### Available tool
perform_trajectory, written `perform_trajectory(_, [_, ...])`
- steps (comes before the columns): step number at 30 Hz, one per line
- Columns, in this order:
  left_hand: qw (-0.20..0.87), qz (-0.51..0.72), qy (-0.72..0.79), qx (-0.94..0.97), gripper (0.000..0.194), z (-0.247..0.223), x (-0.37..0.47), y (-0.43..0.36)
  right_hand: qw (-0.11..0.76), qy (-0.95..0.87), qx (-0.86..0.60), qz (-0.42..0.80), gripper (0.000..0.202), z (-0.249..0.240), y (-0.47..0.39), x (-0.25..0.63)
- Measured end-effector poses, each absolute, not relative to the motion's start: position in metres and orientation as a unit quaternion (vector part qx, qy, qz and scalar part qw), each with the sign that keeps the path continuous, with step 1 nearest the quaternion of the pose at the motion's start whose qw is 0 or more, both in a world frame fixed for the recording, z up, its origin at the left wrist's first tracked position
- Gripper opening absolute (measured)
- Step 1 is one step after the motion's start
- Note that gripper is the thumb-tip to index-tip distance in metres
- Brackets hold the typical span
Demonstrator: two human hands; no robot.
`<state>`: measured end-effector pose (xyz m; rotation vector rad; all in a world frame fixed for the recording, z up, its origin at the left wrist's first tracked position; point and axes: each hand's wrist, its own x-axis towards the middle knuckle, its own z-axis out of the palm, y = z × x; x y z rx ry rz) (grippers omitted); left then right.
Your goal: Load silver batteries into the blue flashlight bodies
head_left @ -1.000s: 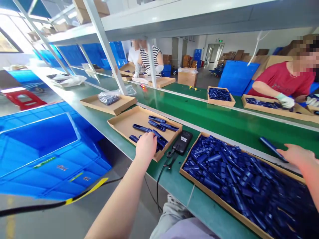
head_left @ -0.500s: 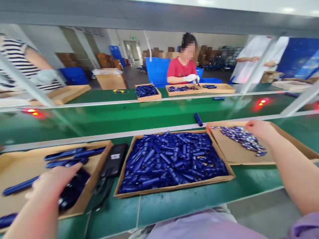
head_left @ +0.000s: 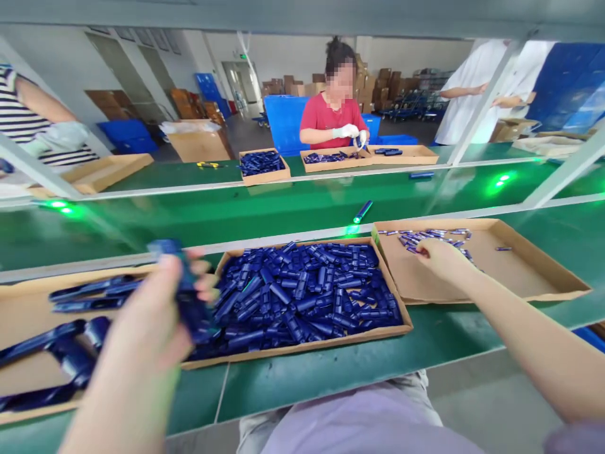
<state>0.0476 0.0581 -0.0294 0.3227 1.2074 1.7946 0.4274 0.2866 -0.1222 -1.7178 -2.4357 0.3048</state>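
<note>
My left hand [head_left: 158, 302] is closed around a dark blue glossy plastic part [head_left: 191, 309], raised between the left tray and the middle one; motion blurs its shape. Below and to the left, the left cardboard tray [head_left: 14, 302] holds several long blue plastic parts [head_left: 70, 353]. The middle cardboard tray [head_left: 302, 345] is heaped with short blue cylindrical pieces [head_left: 293, 290]. Over the right cardboard tray [head_left: 529, 277], my right hand [head_left: 439, 257] has its fingers pinched at a pile of small, thin blue-and-silver pieces [head_left: 432, 236]. What those fingertips grip is hidden.
Beyond the trays runs a green conveyor belt [head_left: 293, 211] with a blue tube [head_left: 363, 212] on it. Across it, a gloved co-worker in a red shirt [head_left: 333, 123] handles small parts. White metal posts [head_left: 489, 101] rise on both sides, with a grey shelf [head_left: 302, 16] overhead.
My left hand has lifted a blue part out of the left tray and moved right. My right hand has shifted left over the small pieces. Red light reflections are now green.
</note>
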Motion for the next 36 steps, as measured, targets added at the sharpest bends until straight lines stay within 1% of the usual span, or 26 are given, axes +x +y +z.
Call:
perform_trajectory(1, [0.460,0.731,0.482,0.147,0.021,-0.037,0.065,0.059,0.091,-0.812,-0.564,0.122,0.016,-0.117,0.271,0.425])
perform_trajectory(3, [0.599,0.650,0.452,0.120,0.030,-0.053,0.107,0.064,0.151,-0.806,-0.539,0.190,0.027,-0.108,0.232,0.418])
perform_trajectory(5, [0.684,0.608,0.394,0.082,0.035,-0.068,0.148,0.072,0.249,-0.780,-0.495,0.293,0.033,-0.102,0.188,0.407])
perform_trajectory(7, [0.697,0.622,0.351,0.055,0.033,-0.079,0.178,0.081,0.298,-0.794,-0.433,0.306,0.028,-0.099,0.149,0.394])
perform_trajectory(8, [0.690,0.640,0.337,0.042,0.033,-0.082,0.188,0.084,0.310,-0.816,-0.398,0.284,0.023,-0.098,0.133,0.387])
perform_trajectory(11, [0.661,0.679,0.317,0.015,0.031,-0.088,0.201,0.086,0.326,-0.872,-0.304,0.203,0.013,-0.098,0.107,0.364])
perform_trajectory(14, [0.646,0.695,0.315,0.029,0.030,-0.089,0.203,0.083,0.329,-0.888,-0.271,0.174,0.010,-0.100,0.102,0.349])
perform_trajectory(20, [0.617,0.730,0.291,0.040,0.029,-0.092,0.204,0.077,0.388,-0.863,-0.284,0.155,0.009,-0.099,0.099,0.337])
perform_trajectory(24, [0.618,0.728,0.295,0.027,0.028,-0.093,0.205,0.073,0.382,-0.858,-0.273,0.210,0.009,-0.104,0.095,0.335])
perform_trajectory(27, [0.616,0.730,0.295,0.021,0.025,-0.094,0.205,0.072,0.378,-0.858,-0.268,0.224,0.011,-0.111,0.094,0.335])
perform_trajectory(31, [0.617,0.728,0.299,0.000,0.025,-0.094,0.202,0.073,0.391,-0.863,-0.262,0.185,0.017,-0.116,0.092,0.336])
perform_trajectory(33, [0.611,0.731,0.304,-0.012,0.026,-0.094,0.200,0.074,0.382,-0.874,-0.243,0.175,0.024,-0.114,0.089,0.335])
perform_trajectory(36, [0.593,0.736,0.327,-0.026,0.027,-0.091,0.198,0.075,0.347,-0.896,-0.217,0.176,0.032,-0.108,0.084,0.332])
